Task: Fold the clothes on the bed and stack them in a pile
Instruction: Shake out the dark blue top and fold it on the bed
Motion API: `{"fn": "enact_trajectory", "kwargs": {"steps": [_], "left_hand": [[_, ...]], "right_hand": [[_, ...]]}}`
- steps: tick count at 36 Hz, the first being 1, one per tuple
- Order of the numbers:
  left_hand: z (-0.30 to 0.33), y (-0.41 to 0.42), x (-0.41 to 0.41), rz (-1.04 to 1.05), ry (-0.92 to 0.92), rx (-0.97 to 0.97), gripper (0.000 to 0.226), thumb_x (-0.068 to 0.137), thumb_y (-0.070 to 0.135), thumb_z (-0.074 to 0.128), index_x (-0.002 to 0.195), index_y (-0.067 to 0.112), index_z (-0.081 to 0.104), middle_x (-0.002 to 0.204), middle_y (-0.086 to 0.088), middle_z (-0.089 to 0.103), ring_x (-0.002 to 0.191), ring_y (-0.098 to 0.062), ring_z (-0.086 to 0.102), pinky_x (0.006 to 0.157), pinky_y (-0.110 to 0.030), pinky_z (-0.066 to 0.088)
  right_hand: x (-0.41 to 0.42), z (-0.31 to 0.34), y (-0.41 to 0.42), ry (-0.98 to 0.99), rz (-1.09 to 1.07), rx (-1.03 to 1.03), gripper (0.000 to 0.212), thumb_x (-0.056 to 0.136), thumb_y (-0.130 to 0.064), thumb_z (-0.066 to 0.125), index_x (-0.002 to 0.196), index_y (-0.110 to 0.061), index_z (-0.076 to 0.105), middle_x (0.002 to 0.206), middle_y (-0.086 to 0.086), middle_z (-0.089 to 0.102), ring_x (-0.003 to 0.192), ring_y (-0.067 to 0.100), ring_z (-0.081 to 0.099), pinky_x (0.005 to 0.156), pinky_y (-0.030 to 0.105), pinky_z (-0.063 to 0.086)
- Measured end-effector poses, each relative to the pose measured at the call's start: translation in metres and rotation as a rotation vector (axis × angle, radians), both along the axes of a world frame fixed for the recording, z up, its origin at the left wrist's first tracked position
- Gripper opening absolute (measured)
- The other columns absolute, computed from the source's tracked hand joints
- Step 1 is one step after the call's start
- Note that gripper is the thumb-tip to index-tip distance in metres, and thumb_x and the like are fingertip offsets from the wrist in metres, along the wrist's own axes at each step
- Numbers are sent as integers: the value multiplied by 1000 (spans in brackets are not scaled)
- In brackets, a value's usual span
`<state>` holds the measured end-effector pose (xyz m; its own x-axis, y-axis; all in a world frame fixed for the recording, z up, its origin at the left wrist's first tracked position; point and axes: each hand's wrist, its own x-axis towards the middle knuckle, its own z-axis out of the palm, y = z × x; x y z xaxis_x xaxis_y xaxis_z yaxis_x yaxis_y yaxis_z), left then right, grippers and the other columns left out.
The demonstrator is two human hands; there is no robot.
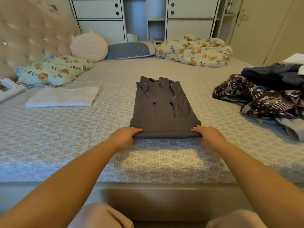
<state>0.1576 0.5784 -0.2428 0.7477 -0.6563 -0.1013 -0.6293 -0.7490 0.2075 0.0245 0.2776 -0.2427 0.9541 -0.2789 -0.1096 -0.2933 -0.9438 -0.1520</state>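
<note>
Left hand [126,134]: grips the near left corner of the grey garment [162,109], thumb on top, fingers tucked under the fold.
Right hand [209,135]: grips the near right corner the same way.
Grey garment: lies flat on the bed [98,145], stretching away from both hands, drawstrings at its far end.
Folded white cloth [64,97]: well to the left of the left hand.
Unfolded clothes [266,96]: heaped to the right of the right hand.

Round pink cushion [89,46], floral pillow [54,70], floral quilt [195,50], white cabinets [98,17] behind.
</note>
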Motion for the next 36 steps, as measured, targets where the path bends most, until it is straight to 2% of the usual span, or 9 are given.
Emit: {"fn": "enact_trajectory", "kwargs": {"steps": [4, 7, 10, 15, 21, 26, 30, 34, 36], "left_hand": [[28, 6, 0, 29, 67, -51, 48, 100, 3, 36, 132, 35, 53, 104, -3, 60, 67, -20, 53, 53, -23, 35], [48, 9, -3, 10, 274, -23, 32, 97, 5, 44, 102, 28, 67, 94, -3, 61, 80, -23, 53, 64, -25, 40], [66, 12, -5, 74, 661, -47, 19, 94, 5, 52, 103, 16, 66, 96, -1, 68, 89, -15, 64, 76, -26, 54], [78, 24, 5, 55, 1116, -153, 33, 88, 12, 58, 121, 8, 58, 112, -14, 70, 101, -26, 67, 88, -38, 54], [36, 8, 7, 569, 858, -953, 35, 96, 40, 50, 114, 13, 63, 100, -3, 70, 94, -21, 64, 71, -32, 49], [1, -10, -3, 672, 701, -768, 41, 94, 43, 55, 104, 4, 63, 108, -15, 65, 95, -31, 61, 72, -38, 50], [-11, -19, -6, 560, 371, -457, 37, 99, 35, 47, 77, 8, 59, 83, -13, 62, 73, -24, 55, 76, -38, 45], [-18, -23, -9, 522, 170, -399, 35, 102, 30, 39, 118, 5, 58, 113, -17, 61, 96, -31, 58, 80, -38, 45], [-25, -20, -15, 544, 121, -488, 32, 103, 28, 37, 120, 8, 55, 106, -14, 62, 87, -28, 57, 71, -35, 43]], "right_hand": [[-1, 27, 4, 70, 7, 17, 47, 95, -3, 43, 136, -25, 50, 147, 11, 41, 128, 28, 45, 93, 38, 44], [-11, 55, 10, 141, -19, 76, 31, 95, -6, 42, 113, -20, 63, 109, 12, 63, 87, 25, 53, 66, 31, 40], [-20, 84, 11, 332, -21, 115, 17, 92, -10, 52, 105, -12, 62, 96, 6, 60, 87, 21, 53, 62, 25, 41], [-35, 105, -7, 520, -131, 714, 24, 91, -9, 59, 115, -7, 60, 110, 10, 65, 99, 24, 63, 82, 35, 56], [-16, 73, -18, -256, -434, 1087, 46, 91, -44, 57, 126, -14, 55, 129, 4, 59, 117, 26, 54, 103, 44, 40], [1, 23, 4, -79, -459, 716, 63, 89, -49, 58, 133, -4, 51, 134, 12, 53, 118, 32, 52, 86, 35, 43], [10, 3, 4, -143, -511, 674, 55, 93, -38, 57, 135, -3, 50, 134, 13, 54, 115, 33, 54, 87, 37, 46], [10, -1, 3, -139, -537, 764, 52, 94, -43, 53, 129, -3, 53, 121, 13, 59, 98, 31, 58, 78, 37, 45], [9, -3, 2, -97, -537, 715, 52, 93, -48, 52, 119, -3, 55, 100, 10, 58, 79, 24, 56, 69, 34, 44]]}}
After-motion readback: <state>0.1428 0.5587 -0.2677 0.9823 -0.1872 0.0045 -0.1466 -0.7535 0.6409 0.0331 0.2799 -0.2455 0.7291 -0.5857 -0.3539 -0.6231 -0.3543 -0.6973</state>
